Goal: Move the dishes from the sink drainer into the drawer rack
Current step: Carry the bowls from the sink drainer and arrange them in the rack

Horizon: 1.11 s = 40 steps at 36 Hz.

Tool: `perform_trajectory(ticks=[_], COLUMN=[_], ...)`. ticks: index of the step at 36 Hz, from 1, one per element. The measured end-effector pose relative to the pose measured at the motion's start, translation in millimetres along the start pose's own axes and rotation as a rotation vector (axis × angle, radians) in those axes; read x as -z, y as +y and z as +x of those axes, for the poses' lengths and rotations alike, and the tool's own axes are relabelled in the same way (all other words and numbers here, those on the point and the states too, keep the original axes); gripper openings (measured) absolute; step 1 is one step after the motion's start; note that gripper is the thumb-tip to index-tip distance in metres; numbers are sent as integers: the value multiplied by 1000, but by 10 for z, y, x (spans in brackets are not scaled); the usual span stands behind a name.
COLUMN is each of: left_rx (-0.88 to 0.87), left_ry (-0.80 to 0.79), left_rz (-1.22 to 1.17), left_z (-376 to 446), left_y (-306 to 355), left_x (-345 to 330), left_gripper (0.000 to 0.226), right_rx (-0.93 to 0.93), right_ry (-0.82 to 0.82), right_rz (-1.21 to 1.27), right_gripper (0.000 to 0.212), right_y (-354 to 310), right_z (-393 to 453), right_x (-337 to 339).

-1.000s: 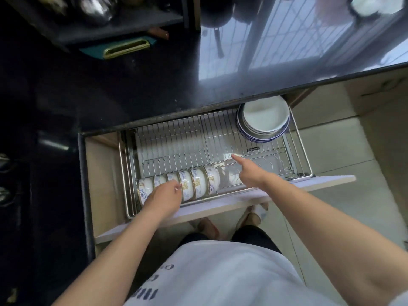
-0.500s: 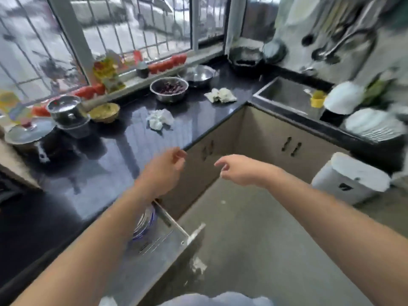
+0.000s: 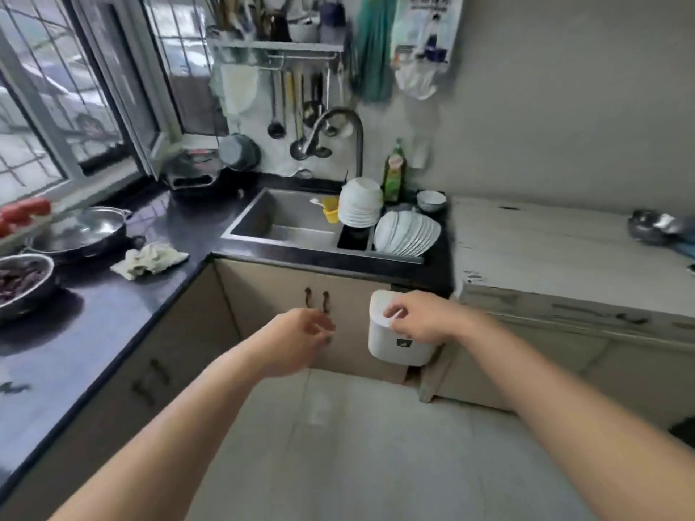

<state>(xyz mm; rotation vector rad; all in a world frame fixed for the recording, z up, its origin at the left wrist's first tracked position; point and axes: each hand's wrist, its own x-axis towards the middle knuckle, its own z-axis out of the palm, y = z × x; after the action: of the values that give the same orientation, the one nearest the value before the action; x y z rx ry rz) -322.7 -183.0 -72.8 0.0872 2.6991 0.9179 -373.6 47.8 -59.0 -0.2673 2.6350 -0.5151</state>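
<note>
At the far left a steel bowl (image 3: 22, 283) of dark food sits on the dark worktop (image 3: 94, 325), with a wide steel pan (image 3: 81, 229) behind it and a crumpled cloth (image 3: 148, 259) just to their right. The left hand (image 3: 297, 338) is held out in front of the cupboard doors (image 3: 286, 295) below the sink, its fingers loosely curled with nothing in them. Above it lies the sink (image 3: 286, 223), with a curved tap (image 3: 336, 133) behind. At the sink's right end a pile of upturned white bowls (image 3: 361, 203) stands beside a row of white plates (image 3: 408, 233) set on edge in the drainer; a green bottle (image 3: 394, 176) and a small bowl (image 3: 431, 200) stand behind them. The right hand (image 3: 421, 319) is out in front of a white bin (image 3: 387, 340) hung on the cupboard, fingers bent downward and holding nothing. Further right is a pale worktop (image 3: 545, 250).
</note>
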Motion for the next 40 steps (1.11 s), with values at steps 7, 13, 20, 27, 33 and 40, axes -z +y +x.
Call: perform_trajectory(ticks=[7,13,20,27,33,40], left_rx=[49,85,60,135,262,456], left_ry=[37,40,-96,-19,118,164], left_rz=[-143,-309,-274,-374,-475,-500], left_z=[1113,2220,3282,4141,4766,5225], left_y=[-118,-78,300,664,1030,1393], left_x=[80,123,28,-264,-514,-645], left_gripper=[18,13,12,14,19,19], right_rx=[-37,-102,-326,-432,-354,-310], right_ry=[102,133,276,563,471,347], right_rz=[144,258,559,862,875,929], right_gripper=[29,25,21,22,27,29], right_y=[322,630,1590,2223,2667,3235], right_z=[894,1683,2139,2719,3788,4850], right_x=[472,858,1038,1198,1646,2194])
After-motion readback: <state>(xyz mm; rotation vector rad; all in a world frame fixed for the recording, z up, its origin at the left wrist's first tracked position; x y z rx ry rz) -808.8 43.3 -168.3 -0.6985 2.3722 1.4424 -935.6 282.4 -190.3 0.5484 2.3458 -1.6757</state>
